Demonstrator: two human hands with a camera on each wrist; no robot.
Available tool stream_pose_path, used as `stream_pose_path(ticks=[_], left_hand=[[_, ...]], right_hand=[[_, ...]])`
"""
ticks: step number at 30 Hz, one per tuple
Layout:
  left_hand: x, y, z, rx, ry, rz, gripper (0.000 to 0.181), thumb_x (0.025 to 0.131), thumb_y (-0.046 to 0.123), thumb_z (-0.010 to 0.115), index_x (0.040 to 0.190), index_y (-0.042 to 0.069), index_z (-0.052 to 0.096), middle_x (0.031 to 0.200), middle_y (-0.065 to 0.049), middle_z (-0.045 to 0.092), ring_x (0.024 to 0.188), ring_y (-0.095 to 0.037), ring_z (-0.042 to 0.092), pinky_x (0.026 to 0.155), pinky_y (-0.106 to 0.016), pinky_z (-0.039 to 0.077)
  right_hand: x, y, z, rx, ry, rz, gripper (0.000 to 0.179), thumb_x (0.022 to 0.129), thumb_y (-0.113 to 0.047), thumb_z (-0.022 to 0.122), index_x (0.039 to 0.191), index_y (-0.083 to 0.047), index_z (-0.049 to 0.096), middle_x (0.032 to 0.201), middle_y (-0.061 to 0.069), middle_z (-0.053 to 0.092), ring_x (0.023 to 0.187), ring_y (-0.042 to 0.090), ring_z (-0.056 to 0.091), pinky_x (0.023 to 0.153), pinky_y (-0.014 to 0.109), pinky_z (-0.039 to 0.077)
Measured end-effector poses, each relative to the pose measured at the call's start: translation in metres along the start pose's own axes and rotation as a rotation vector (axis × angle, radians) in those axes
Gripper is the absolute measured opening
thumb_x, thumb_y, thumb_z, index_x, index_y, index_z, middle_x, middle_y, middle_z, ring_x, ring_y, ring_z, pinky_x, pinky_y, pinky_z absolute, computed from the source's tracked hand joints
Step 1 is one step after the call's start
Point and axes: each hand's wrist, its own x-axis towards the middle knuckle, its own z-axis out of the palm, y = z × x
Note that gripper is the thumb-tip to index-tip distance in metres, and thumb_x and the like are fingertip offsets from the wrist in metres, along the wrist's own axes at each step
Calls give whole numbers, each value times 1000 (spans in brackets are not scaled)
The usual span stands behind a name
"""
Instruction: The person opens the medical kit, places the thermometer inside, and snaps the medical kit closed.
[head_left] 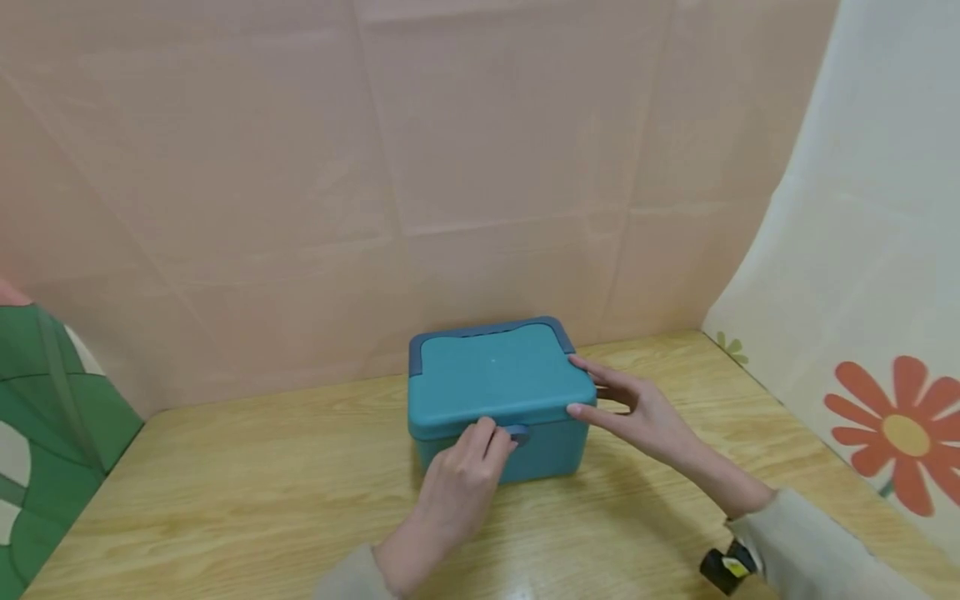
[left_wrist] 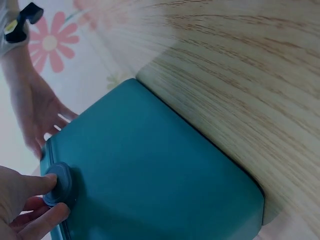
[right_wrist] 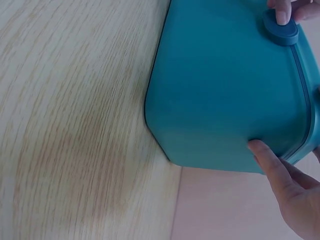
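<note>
A teal box (head_left: pixel 495 367) with a lid and a darker blue handle (head_left: pixel 480 331) folded along the lid's back edge stands on the wooden table, its lid down. At the middle of its front is an oval blue latch (left_wrist: pixel 62 184). My left hand (head_left: pixel 465 471) pinches this latch, thumb on its face and a finger at its lower edge in the left wrist view. With fingers spread, my right hand (head_left: pixel 645 412) touches the box's right side near the lid, one fingertip on the side wall (right_wrist: pixel 215 145). The inside of the box is hidden.
The wood-grain table (head_left: pixel 262 483) runs out on both sides of the box. Behind it hangs a plain pinkish cloth (head_left: pixel 480 167). A pale cloth with a red flower (head_left: pixel 903 433) borders the right, and a green patterned cloth (head_left: pixel 45 442) the left.
</note>
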Motion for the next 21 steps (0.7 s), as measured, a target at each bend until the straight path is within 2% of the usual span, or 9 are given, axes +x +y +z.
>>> stream_pose_path(ticks=[3, 6, 9, 12, 17, 21], left_hand=[[-1, -2, -4, -22, -20, -35, 18, 80, 13, 77, 85, 6, 61, 78, -4, 51, 64, -9, 54, 49, -13, 47], [-1, -6, -12, -91, -17, -110, 14, 80, 10, 77, 83, 8, 63, 78, -2, 53, 64, -8, 55, 50, -14, 47], [0, -12, -23, -184, 18, -183, 12, 80, 7, 77, 82, 8, 65, 77, 0, 55, 62, -8, 55, 52, -14, 47], [1, -22, -34, -233, 58, -213, 10, 81, 7, 74, 82, 8, 65, 77, 0, 57, 62, -8, 56, 52, -13, 45], [2, -42, -47, -205, 83, -245, 9, 84, 9, 70, 89, 2, 66, 79, -4, 61, 62, -11, 58, 50, -12, 44], [1, -55, -54, -191, 68, -284, 22, 88, 12, 66, 103, -3, 64, 88, -10, 63, 73, -18, 63, 56, -21, 53]], right_hand=[[1, 0, 2, 7, -8, 5, 60, 90, -20, 68, 145, -20, 44, 143, 21, 46, 118, 39, 56, 82, 36, 57], [3, -1, 3, 6, -17, 3, 60, 89, -22, 69, 144, -20, 45, 144, 19, 45, 119, 38, 56, 84, 37, 57], [5, -4, 3, -43, -13, -26, 62, 87, -24, 71, 144, -18, 45, 144, 17, 46, 121, 38, 55, 88, 43, 54], [5, -7, 0, -135, -8, -66, 70, 85, -26, 73, 146, -16, 40, 144, 18, 46, 122, 41, 52, 92, 52, 51], [5, -13, -8, -290, 5, -93, 81, 83, -32, 75, 149, -15, 33, 145, 21, 43, 127, 45, 46, 96, 62, 43], [5, -17, -13, -373, 17, -106, 80, 83, -36, 74, 149, -17, 34, 147, 20, 40, 130, 46, 41, 94, 69, 39]])
